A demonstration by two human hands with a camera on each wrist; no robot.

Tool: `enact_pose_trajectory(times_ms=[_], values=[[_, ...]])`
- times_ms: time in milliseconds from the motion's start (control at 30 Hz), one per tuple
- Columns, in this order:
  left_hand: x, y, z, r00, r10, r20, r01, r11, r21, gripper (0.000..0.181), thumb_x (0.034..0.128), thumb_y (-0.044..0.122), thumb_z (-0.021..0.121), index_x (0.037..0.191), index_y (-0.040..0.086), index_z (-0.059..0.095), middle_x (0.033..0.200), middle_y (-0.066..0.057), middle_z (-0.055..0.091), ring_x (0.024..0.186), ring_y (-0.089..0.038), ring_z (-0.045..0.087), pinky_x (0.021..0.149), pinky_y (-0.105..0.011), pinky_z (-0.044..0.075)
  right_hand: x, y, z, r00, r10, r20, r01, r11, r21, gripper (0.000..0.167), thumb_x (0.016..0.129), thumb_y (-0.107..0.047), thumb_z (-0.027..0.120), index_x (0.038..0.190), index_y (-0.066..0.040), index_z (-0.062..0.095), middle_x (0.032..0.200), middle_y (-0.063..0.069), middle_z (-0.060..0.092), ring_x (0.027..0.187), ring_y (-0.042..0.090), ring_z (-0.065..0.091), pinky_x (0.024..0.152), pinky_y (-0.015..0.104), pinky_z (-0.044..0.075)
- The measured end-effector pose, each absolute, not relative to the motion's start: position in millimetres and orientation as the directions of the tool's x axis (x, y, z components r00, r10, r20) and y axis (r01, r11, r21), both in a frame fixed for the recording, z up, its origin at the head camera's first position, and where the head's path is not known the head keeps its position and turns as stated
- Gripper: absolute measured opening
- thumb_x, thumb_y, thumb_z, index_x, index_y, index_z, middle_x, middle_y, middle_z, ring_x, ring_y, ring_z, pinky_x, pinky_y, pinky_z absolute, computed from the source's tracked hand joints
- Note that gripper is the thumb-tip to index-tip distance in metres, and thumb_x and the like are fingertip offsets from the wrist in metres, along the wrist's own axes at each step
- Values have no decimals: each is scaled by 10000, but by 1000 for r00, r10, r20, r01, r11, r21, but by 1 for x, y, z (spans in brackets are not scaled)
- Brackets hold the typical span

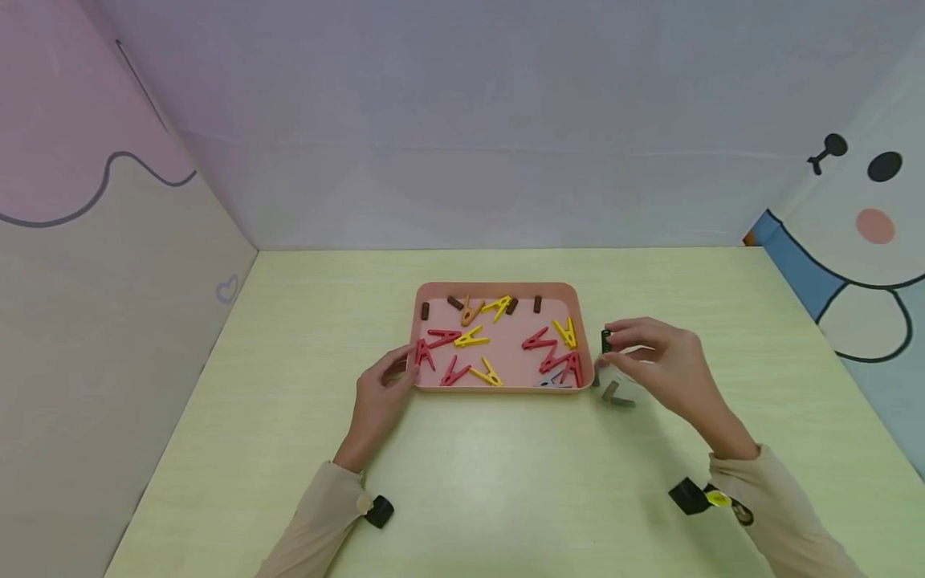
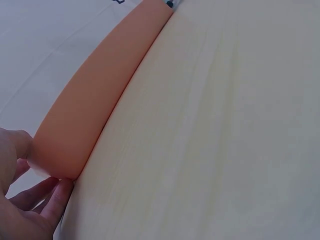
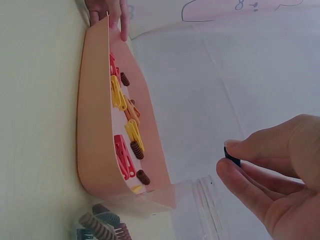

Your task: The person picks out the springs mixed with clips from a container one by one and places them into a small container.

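A pink tray [image 1: 499, 389] holds red, yellow, orange and grey-blue clothes pegs and several brown ribbed cylinders that look like coil springs. At its left end, my left hand [image 1: 385, 389] grips the wall near the front corner; the left wrist view shows thumb and fingers about the tray corner [image 2: 75, 135]. My right hand [image 1: 661, 357] pinches a small black coil spring [image 1: 606, 341] between thumb and fingertips. Just below that hand stands a clear jar [image 3: 207, 205], right of the tray. Several dark ribbed coils [image 3: 100, 227] lie inside it.
The pale wood-pattern table [image 1: 477, 482] spreads around the tray and jar. A plain light wall [image 1: 506, 144] rises behind. Printed cartoon panels [image 1: 874, 225] flank the table's sides.
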State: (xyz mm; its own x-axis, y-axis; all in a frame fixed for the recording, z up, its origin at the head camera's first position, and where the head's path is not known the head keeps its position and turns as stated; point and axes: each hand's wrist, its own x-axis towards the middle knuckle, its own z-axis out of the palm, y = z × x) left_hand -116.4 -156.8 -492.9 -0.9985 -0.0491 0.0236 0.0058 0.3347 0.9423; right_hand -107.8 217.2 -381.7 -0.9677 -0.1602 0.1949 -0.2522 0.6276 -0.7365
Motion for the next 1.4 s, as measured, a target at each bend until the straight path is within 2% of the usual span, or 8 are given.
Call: enact_pose_trajectory(times_ms=[200,600,667,867,1033,1200,1400], values=[[-117,-157,-494,-998,-55,30,10,335,942,342,908,199,647,1250,191,626,1218,23,599,1060,-149,573,862,-226,504,-106,222,-383,-967,-149,205,-253,622,-741,142,816,-44,728,954,-14,716,1119,118,642,893,123,630,715,109,501],[-117,-157,-494,-998,-52,26,7,333,943,340,908,201,646,1248,190,627,1215,45,595,1054,-125,573,866,-220,500,-105,233,-392,-965,-140,220,-257,653,-712,166,798,-10,734,963,-5,716,1105,121,648,902,-24,567,702,91,492],[-117,-157,-495,-998,-52,24,6,335,942,339,908,200,646,1246,194,629,1211,43,597,1051,-124,574,866,-218,499,-105,233,-393,-965,-143,222,-260,647,-717,173,791,-5,739,962,0,717,1097,127,651,900,14,584,696,94,495],[-117,-157,-496,-998,-55,29,10,324,946,336,904,180,651,1239,189,634,1199,35,604,1040,-129,584,856,-201,498,-107,235,-395,-967,-147,207,-252,646,-720,223,757,16,761,974,14,709,1060,146,651,858,257,649,682,98,501],[-117,-157,-496,-998,-58,38,17,330,944,339,903,171,652,1241,182,634,1208,16,606,1048,-147,585,857,-207,501,-110,238,-397,-967,-164,196,-255,677,-691,248,748,44,757,988,28,694,1015,162,653,818,313,668,673,143,527],[-117,-157,-496,-998,-53,27,9,323,946,339,906,179,648,1244,192,631,1216,38,597,1053,-132,578,859,-203,498,-111,238,-397,-957,-160,242,-283,698,-658,228,744,87,739,963,40,691,948,157,668,788,292,669,673,267,559],[-117,-159,-496,-998,-46,35,18,322,946,341,907,179,647,1247,188,628,1210,43,596,1048,-125,577,853,-192,497,-111,235,-389,-936,-145,322,-327,703,-632,199,759,49,745,948,1,700,926,94,682,790,93,629,696,162,529]])
